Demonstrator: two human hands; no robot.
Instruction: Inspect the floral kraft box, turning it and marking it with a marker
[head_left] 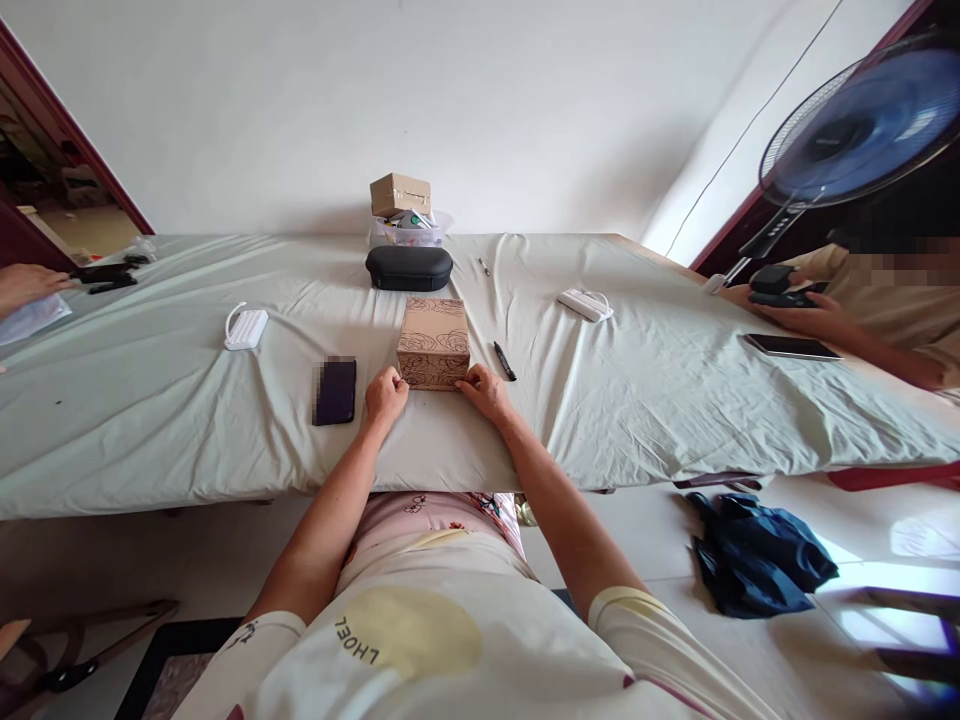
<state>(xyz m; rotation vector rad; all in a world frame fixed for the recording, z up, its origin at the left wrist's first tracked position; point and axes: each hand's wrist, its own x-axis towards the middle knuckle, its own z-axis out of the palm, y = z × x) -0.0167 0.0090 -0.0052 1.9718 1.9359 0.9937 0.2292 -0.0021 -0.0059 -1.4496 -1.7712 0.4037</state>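
A brown cardboard box (433, 340) with dark line drawings on its top and front stands upright on the cloth-covered table in front of me. At its front left corner is my left hand (386, 396), fingers curled and pressed to the edge. My right hand (484, 390) grips the front right lower corner between thumb and fingers. The undersides of the fingertips are hidden. Just right of the box lies a black marker (505, 362). A dark phone (335, 391) lies flat to the left of my left hand.
Behind the box sit a black zip case (409, 268), a plastic basket (411, 232) and a small carton (400, 195). White corded blocks (247, 328) lie on both sides. A person's hand (30, 287) shows at left; another person (885, 310) holds a dark device near a fan (847, 135).
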